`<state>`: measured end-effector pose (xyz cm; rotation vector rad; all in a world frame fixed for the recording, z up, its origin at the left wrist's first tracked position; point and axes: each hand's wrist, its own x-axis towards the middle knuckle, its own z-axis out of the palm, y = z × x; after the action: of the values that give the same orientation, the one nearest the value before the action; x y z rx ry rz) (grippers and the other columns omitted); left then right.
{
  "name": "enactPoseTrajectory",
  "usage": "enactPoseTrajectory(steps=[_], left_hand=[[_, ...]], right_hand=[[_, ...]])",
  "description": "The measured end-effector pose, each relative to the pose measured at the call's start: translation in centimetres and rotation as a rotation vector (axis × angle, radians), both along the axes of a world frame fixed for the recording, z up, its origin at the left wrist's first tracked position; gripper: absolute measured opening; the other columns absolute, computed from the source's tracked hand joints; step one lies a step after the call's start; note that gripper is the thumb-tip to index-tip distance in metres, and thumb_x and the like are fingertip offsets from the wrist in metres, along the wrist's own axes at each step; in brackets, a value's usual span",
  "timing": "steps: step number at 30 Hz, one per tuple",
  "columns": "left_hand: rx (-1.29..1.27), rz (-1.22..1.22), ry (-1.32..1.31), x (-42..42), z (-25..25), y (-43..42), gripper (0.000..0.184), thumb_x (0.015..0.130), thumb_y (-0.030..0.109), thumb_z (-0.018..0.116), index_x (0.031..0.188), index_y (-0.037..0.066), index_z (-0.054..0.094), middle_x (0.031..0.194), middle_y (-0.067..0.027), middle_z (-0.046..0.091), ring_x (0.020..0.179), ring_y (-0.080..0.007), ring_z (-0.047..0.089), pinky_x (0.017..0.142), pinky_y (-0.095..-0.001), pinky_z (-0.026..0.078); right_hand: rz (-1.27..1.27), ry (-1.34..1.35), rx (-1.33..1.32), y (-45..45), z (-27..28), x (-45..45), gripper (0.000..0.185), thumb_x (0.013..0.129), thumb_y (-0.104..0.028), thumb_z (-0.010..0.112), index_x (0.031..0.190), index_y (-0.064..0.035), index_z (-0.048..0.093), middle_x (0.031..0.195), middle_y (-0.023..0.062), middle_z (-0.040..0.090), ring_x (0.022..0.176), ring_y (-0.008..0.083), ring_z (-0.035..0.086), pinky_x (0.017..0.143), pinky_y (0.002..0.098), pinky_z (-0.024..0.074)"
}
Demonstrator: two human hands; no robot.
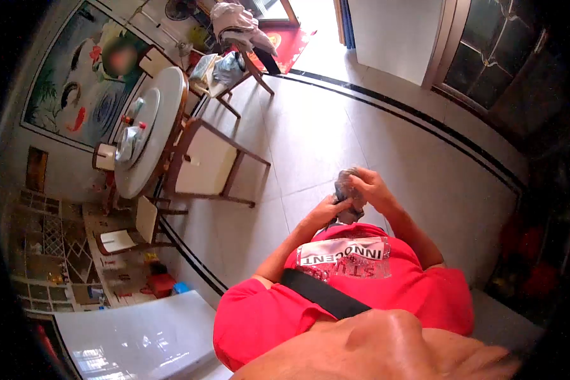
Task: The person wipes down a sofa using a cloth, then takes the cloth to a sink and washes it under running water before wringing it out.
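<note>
In the head view, both of my hands are together in front of my red shirt (361, 259), above the tiled floor. Between them is a crumpled, dark grey, slightly shiny thing (344, 182); its exact kind I cannot make out. My left hand (329, 209) is closed on its lower left side, with the thumb lying across it. From the upper right, my right hand (373, 190) pinches it with bent fingers. Part of the thing hangs below the fingers near the shirt, and my hands hide some of it.
A round table (161, 136) with a turntable and bagged items stands at left, with chairs (206, 161) around it. Another chair (225, 82) holds clothes and plastic bags. A glossy white surface (139, 332) lies at lower left. A doorway with a red mat (288, 47) is ahead.
</note>
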<state>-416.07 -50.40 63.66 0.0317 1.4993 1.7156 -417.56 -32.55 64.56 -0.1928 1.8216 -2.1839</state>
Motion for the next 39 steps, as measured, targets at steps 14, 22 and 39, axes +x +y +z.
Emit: enactPoseTrajectory(steps=[14,22,39], left_hand=[[0.171,0.101,-0.084,-31.6,-3.8,6.2,0.045,0.092,0.041,0.05,0.111,0.001,0.055,0.093,-0.0086,0.065,0.075,-0.0168,0.064,0.067,-0.0285,0.052],[0.4,0.261,-0.188,-49.9,1.5,9.7,0.047,0.09,0.047,0.051,0.104,0.002,0.057,0.083,-0.0084,0.065,0.069,-0.017,0.064,0.063,-0.0306,0.055],[0.372,0.471,-0.122,-87.8,-2.3,0.4,0.018,0.091,0.023,0.056,0.097,0.006,0.058,0.084,-0.0041,0.063,0.068,-0.0121,0.062,0.058,-0.0247,0.05]], right_hand=[[-0.3,0.215,0.518,6.6,-2.4,-24.8,0.039,0.077,-0.037,0.07,0.088,-0.0015,0.057,0.078,0.0171,0.063,0.068,0.0257,0.063,0.061,0.0335,0.0481],[0.05,0.214,0.655,9.3,2.4,-47.5,0.04,0.081,-0.037,0.063,0.101,-0.0037,0.051,0.067,0.017,0.063,0.064,0.0348,0.065,0.056,0.0427,0.0498],[0.236,0.28,0.871,-0.7,1.5,-86.9,0.036,0.083,-0.039,0.057,0.102,-0.009,0.053,0.078,0.0218,0.063,0.075,0.0406,0.062,0.065,0.0484,0.0488]])
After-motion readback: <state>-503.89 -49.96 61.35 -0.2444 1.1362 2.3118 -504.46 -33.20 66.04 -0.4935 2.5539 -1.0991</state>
